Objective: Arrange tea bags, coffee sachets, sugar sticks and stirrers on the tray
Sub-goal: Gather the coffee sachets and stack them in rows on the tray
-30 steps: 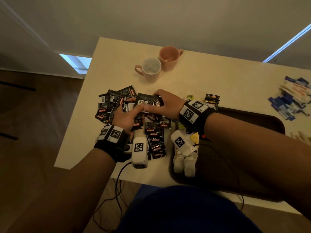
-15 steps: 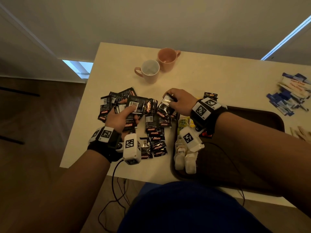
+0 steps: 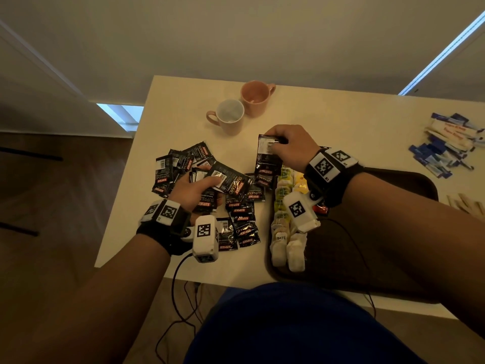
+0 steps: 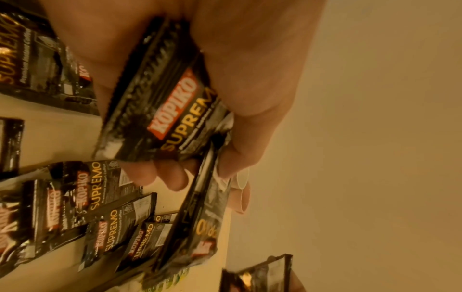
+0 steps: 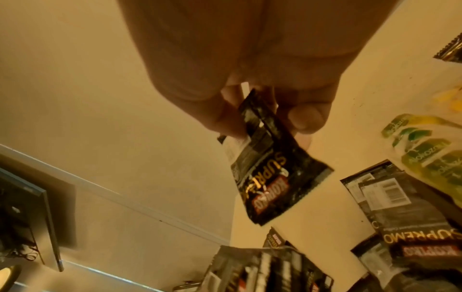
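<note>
right hand (image 3: 287,147): pinches one black coffee sachet (image 3: 267,156) by its top edge, above bare counter (image 3: 341,119) beside the tray (image 3: 409,185).
left hand (image 3: 195,189): grips several sachets (image 3: 231,181) over the pile (image 3: 183,164).

A pale desk (image 3: 341,122) is carrying black coffee sachets (image 3: 242,224) in a loose heap, two mugs (image 3: 231,116) — touching — a dark tray (image 3: 409,179), blue-and-white sugar sticks (image 3: 446,145) and wooden stirrers (image 3: 467,204).
</note>
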